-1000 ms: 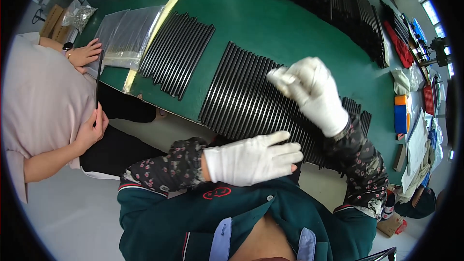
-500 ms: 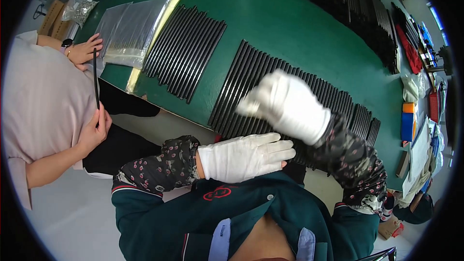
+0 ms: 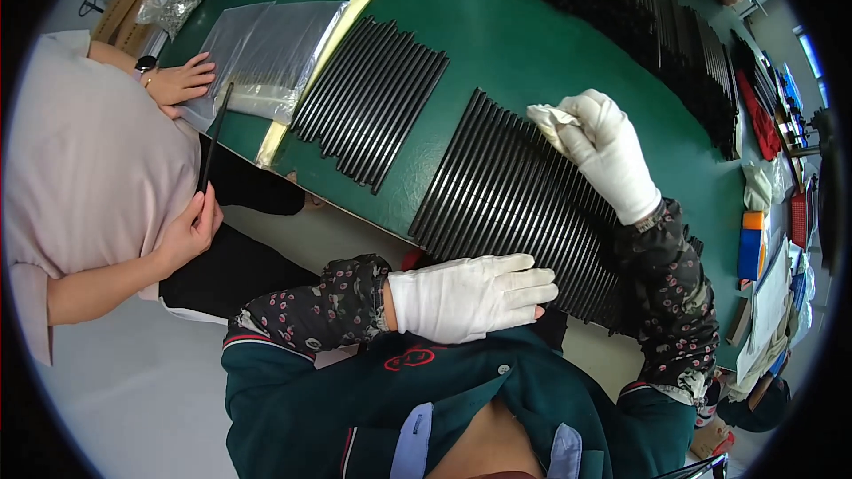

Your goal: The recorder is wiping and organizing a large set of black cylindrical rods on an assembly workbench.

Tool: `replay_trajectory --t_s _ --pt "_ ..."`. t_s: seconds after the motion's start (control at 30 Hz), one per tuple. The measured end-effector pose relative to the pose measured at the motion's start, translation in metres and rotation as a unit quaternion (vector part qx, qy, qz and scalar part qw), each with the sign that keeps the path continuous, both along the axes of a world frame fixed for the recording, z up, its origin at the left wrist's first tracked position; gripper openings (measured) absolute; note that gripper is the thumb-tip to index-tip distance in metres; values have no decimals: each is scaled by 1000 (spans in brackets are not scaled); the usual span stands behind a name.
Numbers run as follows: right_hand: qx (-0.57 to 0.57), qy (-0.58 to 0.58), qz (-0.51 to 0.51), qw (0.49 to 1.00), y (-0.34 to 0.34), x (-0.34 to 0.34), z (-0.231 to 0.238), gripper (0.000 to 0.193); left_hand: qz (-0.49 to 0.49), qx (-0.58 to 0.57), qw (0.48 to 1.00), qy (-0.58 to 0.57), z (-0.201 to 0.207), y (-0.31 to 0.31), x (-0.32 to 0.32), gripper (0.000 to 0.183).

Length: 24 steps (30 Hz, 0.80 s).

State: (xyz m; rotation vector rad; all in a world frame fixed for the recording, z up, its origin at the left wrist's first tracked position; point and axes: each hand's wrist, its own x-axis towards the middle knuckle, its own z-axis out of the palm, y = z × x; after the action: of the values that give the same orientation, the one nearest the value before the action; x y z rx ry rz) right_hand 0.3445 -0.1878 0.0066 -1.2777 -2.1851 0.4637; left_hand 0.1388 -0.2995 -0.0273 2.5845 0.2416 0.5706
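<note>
Both my hands wear white gloves. My left hand [image 3: 470, 294] lies flat, fingers together, on the near ends of a row of long black strips [image 3: 506, 195] laid side by side on the green table [image 3: 532, 44]. My right hand [image 3: 608, 151] is over the far ends of the same row, closed on a small crumpled white cloth [image 3: 548, 120] that touches the strips.
A second row of black strips [image 3: 373, 98] lies to the left, and stacks of black strips [image 3: 657, 27] line the far edge. A person on my left holds one black strip [image 3: 213, 137], with a hand on a clear plastic bag [image 3: 257, 58]. Coloured items sit at the right edge [image 3: 754, 239].
My right hand with the cloth swept toward me along the strips, then back out to their far ends. My left hand stayed flat. The person on the left raised a strip.
</note>
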Motion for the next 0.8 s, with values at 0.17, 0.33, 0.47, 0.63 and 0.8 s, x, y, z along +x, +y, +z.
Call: replay_trajectory --t_s 0.17,0.33,0.47,0.63,0.8 --pt "57 44 19 997 -21 -12 -6 15 15 12 1000 18 16 11 -24 47" --pt "47 -81 311 946 -55 -86 3 11 55 -40 998 15 -6 5 -61 63" --pt "119 -97 146 977 -3 -68 -13 16 45 -48 997 38 1 11 -55 66" --pt "83 35 179 980 -26 -89 -9 16 53 -78 995 17 -12 4 -61 77" --pt "110 -73 192 973 -14 -88 -8 20 46 -58 997 2 -1 9 -59 75"
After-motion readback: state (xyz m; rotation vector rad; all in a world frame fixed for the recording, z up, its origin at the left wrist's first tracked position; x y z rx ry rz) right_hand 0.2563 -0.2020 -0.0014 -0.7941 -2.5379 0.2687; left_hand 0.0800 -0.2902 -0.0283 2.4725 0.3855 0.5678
